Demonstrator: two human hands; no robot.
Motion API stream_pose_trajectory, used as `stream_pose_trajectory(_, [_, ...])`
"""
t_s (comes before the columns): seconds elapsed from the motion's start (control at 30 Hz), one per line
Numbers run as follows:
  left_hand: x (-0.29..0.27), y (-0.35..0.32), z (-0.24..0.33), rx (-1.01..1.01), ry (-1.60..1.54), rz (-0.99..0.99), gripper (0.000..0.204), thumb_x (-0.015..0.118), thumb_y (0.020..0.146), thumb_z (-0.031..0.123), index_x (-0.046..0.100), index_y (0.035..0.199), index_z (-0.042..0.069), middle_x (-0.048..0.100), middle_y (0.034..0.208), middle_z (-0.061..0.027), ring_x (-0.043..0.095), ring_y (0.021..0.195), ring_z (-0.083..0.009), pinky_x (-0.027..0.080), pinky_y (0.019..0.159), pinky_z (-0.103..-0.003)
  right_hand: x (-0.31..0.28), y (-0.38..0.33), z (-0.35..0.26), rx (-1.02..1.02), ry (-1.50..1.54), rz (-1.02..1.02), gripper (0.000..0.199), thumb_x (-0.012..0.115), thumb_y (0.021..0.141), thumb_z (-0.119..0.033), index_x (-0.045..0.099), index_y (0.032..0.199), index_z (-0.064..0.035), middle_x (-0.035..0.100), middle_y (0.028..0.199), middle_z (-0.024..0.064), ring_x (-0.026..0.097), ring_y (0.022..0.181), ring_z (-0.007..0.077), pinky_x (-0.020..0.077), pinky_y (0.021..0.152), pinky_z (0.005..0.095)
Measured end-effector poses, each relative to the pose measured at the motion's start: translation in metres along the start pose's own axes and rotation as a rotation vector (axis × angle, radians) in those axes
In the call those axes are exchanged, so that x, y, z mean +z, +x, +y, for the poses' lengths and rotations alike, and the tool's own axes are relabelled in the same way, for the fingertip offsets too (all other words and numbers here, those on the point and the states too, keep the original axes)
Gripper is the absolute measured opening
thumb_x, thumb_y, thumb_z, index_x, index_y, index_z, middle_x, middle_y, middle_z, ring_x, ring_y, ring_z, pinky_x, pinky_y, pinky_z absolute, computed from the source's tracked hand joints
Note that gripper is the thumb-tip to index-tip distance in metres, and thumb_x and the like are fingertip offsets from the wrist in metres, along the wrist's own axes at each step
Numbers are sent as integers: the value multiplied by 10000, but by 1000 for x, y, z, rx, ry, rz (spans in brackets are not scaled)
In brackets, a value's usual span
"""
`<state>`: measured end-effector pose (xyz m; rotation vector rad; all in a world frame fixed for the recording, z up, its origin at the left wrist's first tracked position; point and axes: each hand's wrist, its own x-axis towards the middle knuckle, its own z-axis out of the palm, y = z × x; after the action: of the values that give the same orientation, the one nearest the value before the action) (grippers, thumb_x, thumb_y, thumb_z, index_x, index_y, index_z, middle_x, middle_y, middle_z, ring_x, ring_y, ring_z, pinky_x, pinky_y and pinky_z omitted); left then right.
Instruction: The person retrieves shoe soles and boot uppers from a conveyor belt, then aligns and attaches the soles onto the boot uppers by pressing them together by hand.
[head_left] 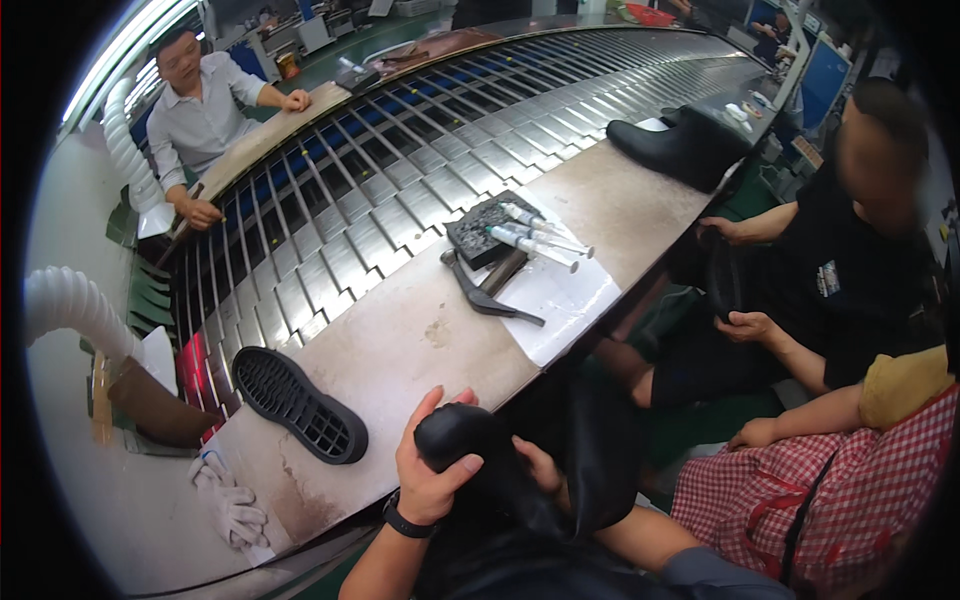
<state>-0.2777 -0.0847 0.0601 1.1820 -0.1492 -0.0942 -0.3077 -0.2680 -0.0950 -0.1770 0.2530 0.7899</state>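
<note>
My left hand (428, 470) grips the rounded toe of a black boot (500, 470) that lies across my lap at the near edge of the metal workbench (420, 340). My right hand (540, 470) holds the same boot from the other side, its fingers partly hidden by the soft black shaft. A black watch sits on my left wrist. A black rubber sole (298, 403) lies tread-up on the bench just left of my left hand.
A hammer (487, 296) and several glue syringes (540, 240) on a black pad rest mid-bench. A black boot (680, 145) lies farther along. White gloves (228, 500) lie at the near left. A slatted conveyor (400, 170) runs behind. People sit to the right and across.
</note>
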Motion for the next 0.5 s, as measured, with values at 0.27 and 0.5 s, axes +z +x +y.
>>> stream_pose_trajectory(0.27, [-2,0,-1,-6,12,72,866,861,865,79,402,1588,-45,667,1416,-229,645,1341,-325,486,1174,-445,-2,-5,1,21,-47,-65,562,424,1155,-432,591,1464,7,740,1296,185,762,1091,288,627,974,400])
stream_pose_trajectory(0.5, [-10,4,6,30,35,-10,518,845,905,110,629,1352,-34,721,1316,-152,692,1200,-241,527,1087,-386,-20,-14,7,26,-374,119,792,298,1141,-621,560,1484,43,723,1222,343,783,992,405,674,838,472])
